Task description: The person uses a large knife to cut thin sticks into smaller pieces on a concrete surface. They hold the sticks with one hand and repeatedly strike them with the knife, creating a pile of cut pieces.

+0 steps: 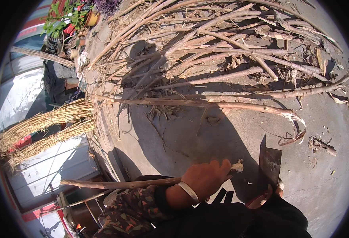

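Dry, pale wood filled my left hand [204, 180]: I had it clenched around a long stripped stalk [119, 184] that ran out to my left, level with my lap, its frayed cut end [238, 166] poking just past my knuckles. A light bangle [189, 191] sat on that wrist above my patterned sleeve [134, 210]. My right hand [275, 190] was mostly hidden under my dark clothing, only a sliver of it in view, so I could not tell from that alone how tightly it closed; it appeared to carry the broad dark cleaver blade [270, 164], which stood upright just beside the stalk's end without touching it.

I judged the step in hand to be trimming or peeling the end of this stalk, with the blade poised for a cut. The next move, as I read it, called for a firm hold on the stalk and a stroke aimed away from my fingers, since the blade stood near my knuckles.

Ahead of me on the concrete ground [325, 186] lay a big heap of rough branches [222, 51], one long branch [206, 104] nearest, curled bark strips [295, 131] at its tip. Tied straw bundles [47, 129] rested well off to my left.
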### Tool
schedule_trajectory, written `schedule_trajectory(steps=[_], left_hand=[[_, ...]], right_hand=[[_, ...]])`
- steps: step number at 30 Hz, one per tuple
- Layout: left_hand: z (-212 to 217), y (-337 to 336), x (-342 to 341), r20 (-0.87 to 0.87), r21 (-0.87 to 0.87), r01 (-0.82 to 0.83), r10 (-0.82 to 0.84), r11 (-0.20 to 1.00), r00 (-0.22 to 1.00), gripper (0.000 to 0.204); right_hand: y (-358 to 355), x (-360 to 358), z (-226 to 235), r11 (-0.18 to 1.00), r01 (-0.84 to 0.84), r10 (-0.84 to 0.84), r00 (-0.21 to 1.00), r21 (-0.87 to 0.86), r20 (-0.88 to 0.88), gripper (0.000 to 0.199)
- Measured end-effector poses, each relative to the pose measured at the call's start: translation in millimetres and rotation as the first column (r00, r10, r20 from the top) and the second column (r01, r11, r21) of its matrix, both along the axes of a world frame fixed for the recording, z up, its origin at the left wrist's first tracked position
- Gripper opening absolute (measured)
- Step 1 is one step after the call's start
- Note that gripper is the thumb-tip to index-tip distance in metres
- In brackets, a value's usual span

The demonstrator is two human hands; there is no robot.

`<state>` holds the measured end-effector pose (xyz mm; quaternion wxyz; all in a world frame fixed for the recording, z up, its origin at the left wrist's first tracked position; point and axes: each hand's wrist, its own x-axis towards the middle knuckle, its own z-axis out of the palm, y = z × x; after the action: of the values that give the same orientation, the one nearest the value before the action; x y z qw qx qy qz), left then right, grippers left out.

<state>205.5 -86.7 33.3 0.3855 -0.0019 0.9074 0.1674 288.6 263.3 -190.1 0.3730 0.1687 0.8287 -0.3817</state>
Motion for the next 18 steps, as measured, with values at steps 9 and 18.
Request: schedule_trajectory(steps=[9,18], left_hand=[[26,43,12,0.166,0.192,0.083,-0.115,0.978,0.979,0.033],[47,77,28,0.262,0.315,0.106,-0.193,0.943,0.945,0.031]], right_hand=[[26,35,-21,0.999,-0.018,0.016,0.999,-0.042,-0.032,0.038],[22,32,-17,1.0,0.016,-0.015,0.989,-0.001,0.147,0.036]])
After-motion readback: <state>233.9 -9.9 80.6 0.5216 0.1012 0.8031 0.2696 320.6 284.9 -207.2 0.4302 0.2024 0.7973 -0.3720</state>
